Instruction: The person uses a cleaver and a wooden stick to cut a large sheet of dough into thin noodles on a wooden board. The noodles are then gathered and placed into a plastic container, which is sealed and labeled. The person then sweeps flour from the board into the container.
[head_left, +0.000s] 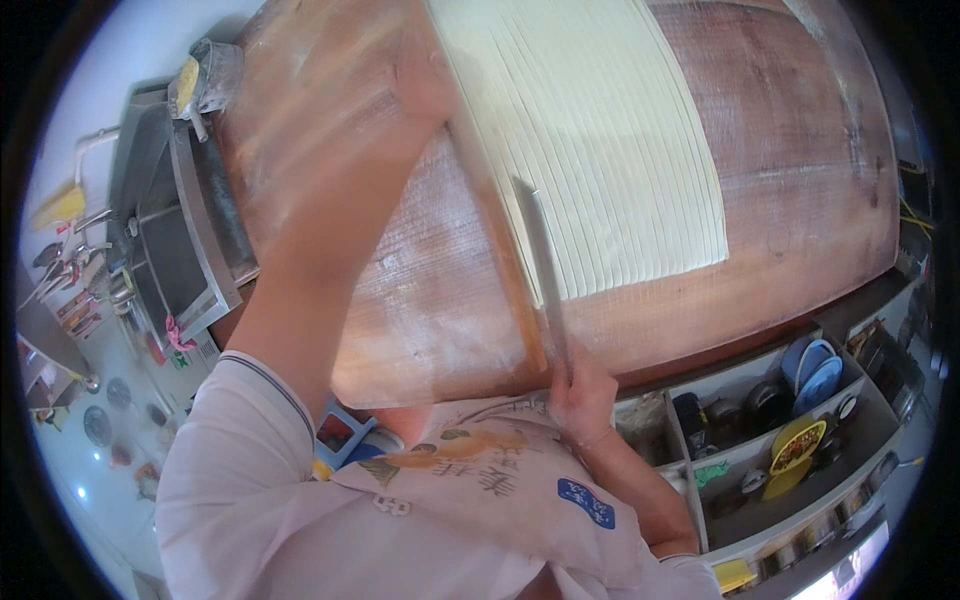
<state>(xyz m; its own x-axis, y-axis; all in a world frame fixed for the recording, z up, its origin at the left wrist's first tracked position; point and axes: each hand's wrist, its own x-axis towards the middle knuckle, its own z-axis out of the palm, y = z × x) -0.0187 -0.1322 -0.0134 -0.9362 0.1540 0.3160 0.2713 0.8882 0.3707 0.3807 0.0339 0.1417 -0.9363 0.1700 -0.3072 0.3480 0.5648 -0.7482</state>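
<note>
On a large wooden board (795, 202) lies a flat sheet of pale dough (600, 142), marked by many long, near-parallel cuts. A long wooden strip (521, 311) runs along the sheet's left edge. My right hand (585, 397), near the board's front edge, is closed around the handle of a long knife (549, 270). Its blade lies over the dough's left margin, close beside the strip. My left hand (426, 79) is blurred at the far part of the strip; its fingers cannot be made out, nor whether they grip it.
A metal scoop-like container (217, 79) stands at the board's far left corner, above a metal-framed unit (199, 232). Below the board's right front are open shelves (690, 487) with a blue bucket (814, 375), a yellow basket (799, 446) and dark bowls.
</note>
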